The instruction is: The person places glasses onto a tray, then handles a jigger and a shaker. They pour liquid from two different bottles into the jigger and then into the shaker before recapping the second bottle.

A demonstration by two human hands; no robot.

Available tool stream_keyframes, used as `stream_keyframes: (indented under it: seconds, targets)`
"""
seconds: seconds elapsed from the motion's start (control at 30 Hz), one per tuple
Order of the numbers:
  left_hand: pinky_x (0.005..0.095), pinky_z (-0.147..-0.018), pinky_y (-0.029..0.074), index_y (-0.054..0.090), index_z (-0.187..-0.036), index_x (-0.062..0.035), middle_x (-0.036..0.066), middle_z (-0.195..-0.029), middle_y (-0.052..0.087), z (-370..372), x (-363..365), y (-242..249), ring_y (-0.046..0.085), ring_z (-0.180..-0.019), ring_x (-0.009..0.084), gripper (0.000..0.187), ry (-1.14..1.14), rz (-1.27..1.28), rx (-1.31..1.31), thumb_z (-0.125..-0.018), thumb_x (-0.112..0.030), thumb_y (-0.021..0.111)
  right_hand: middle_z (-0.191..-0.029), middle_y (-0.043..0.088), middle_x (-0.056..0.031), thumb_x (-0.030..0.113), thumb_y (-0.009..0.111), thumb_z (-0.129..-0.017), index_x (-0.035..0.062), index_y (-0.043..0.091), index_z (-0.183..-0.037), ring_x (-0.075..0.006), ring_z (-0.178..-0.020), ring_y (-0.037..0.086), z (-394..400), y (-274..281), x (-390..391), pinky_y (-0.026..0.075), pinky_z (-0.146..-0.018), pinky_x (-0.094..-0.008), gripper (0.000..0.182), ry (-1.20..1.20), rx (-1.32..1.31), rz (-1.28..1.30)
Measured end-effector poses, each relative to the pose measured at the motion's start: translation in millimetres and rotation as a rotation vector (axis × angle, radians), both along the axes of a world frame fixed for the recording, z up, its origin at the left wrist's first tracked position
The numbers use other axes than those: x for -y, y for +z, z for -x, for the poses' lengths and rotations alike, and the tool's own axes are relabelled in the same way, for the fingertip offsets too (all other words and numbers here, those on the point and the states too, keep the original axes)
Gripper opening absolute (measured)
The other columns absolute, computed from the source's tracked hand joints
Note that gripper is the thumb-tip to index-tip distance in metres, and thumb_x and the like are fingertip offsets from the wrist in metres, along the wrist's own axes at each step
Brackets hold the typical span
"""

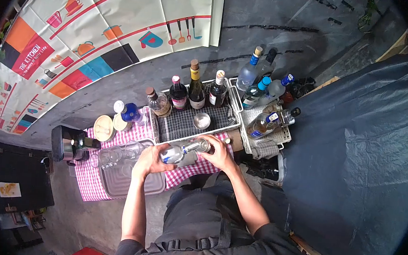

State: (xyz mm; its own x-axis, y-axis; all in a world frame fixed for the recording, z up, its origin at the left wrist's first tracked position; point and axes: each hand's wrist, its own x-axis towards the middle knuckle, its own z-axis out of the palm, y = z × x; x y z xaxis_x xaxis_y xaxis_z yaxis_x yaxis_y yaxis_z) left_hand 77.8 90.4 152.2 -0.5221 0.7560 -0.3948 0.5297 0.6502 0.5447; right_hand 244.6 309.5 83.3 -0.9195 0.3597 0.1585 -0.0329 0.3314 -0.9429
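My left hand point(149, 162) is closed around a clear bottle point(171, 154) with a blue mark on its side. The bottle lies tilted, its neck toward the right. My right hand point(220, 153) grips a small clear glass point(196, 146), held sideways against the bottle's mouth. Whether any liquid passes between them is too small to tell. Just beyond both hands, a small metal bowl point(202, 121) sits in a white wire tray point(172, 138) lined with checked cloth.
Several bottles, including a yellow-necked bottle point(197, 91), stand along the tray's back. More fill a white basket point(284, 136) at right. Clear glasses point(109, 157) rest on a plastic tray point(137, 190) over a pink checked cloth point(86, 185). A black container point(63, 143) stands far left.
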Motion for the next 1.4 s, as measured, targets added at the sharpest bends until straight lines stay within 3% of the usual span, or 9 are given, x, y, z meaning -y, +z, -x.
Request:
stream_keyframes:
  seconds: [0.53,0.67,1.4]
  targets:
    - [0.0454,-0.082,0.056,0.068,-0.122,-0.0045,0.024,-0.087,0.072,2.1,-2.8,8.3,0.073,-0.088,0.0367,0.079,-0.019,0.049,-0.068,-0.055,-0.043,0.083,-0.125,0.065,-0.0157,0.000,0.081,-0.072,0.0010,0.063,-0.126,-0.0292,-0.120,0.063,-0.2,-3.0,-1.0,0.049,-0.104,-0.0379,0.058,-0.002,0.007,-0.004]
    - [0.0461,-0.081,0.055,0.066,-0.124,-0.0016,0.025,-0.093,0.072,5.5,1.9,-3.8,0.072,-0.091,0.0379,0.082,-0.021,-0.003,-0.051,-0.054,-0.042,0.084,-0.125,0.065,-0.0159,0.000,0.081,-0.072,0.0011,0.063,-0.126,-0.0293,-0.120,0.063,0.4,0.5,-1.2,0.050,-0.104,-0.0380,0.057,0.002,0.018,-0.007]
    - [0.0470,-0.077,0.055,0.069,-0.116,-0.0031,0.023,-0.086,0.071,5.1,-3.0,8.0,0.071,-0.085,0.0383,0.073,-0.053,-0.025,-0.128,-0.055,-0.041,0.084,-0.123,0.066,-0.0162,0.001,0.081,-0.072,0.0015,0.064,-0.124,-0.0310,-0.117,0.064,2.1,3.4,-1.9,0.051,-0.100,-0.0388,0.055,0.001,0.015,-0.011]
